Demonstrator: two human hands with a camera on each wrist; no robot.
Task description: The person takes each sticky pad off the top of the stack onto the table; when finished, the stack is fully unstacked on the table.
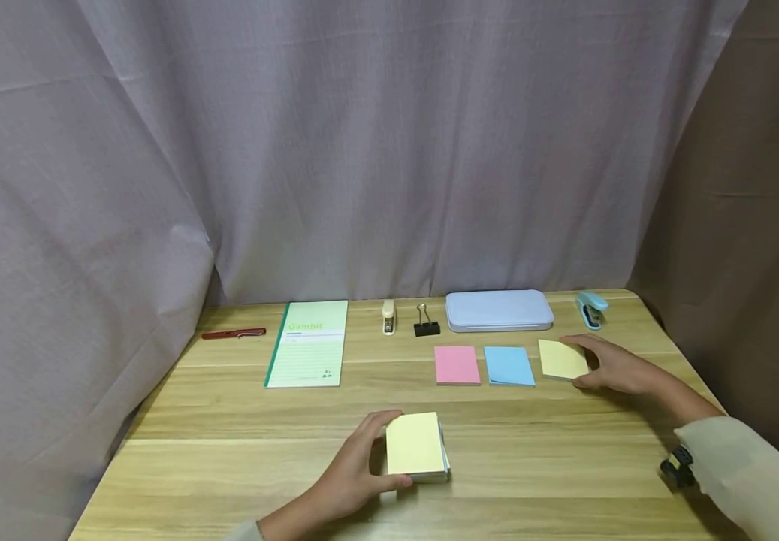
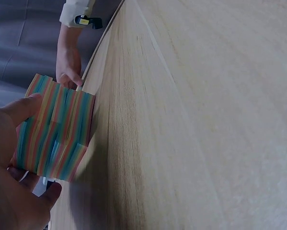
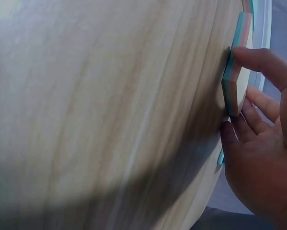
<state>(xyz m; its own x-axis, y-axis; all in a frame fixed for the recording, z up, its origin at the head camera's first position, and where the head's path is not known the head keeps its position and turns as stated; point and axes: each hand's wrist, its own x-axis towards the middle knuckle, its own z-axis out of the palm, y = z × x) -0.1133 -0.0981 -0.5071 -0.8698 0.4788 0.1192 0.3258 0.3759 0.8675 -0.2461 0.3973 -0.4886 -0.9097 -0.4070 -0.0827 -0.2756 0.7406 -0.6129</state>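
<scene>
Far left on the wooden counter [image 1: 227,466] lies a red pen [image 1: 234,333], crosswise, near the back edge. Just right of it, a green notebook [image 1: 308,343] lies flat, spine on the left. Next along the back: a small cream stapler [image 1: 388,316], then a black binder clip [image 1: 426,321] with wire handles up, close together but apart.

Front centre, the left hand [image 1: 355,469] holds a thick note pad [image 1: 416,446], yellow sheet on top; fingers curled round its left edge, thumb on the near side. The left wrist view shows the pad's side striped in many colours, thumb and fingers clamping it. The pad sits on the counter, well apart from the back row.

Behind it, a pale blue tin case [image 1: 499,309] lies closed at the back. In front of the case, a row: pink note stack [image 1: 457,365], then blue note stack [image 1: 508,365], side by side with a slim gap. Right of those, a yellow note stack [image 1: 562,359], slightly turned, held at its right edge by the right hand [image 1: 615,366]; in the right wrist view the thumb and fingers pinch its edge. Behind that hand, a teal stapler [image 1: 591,308] stands near the back right corner. A grey curtain [image 1: 362,150] hangs behind everything.
</scene>
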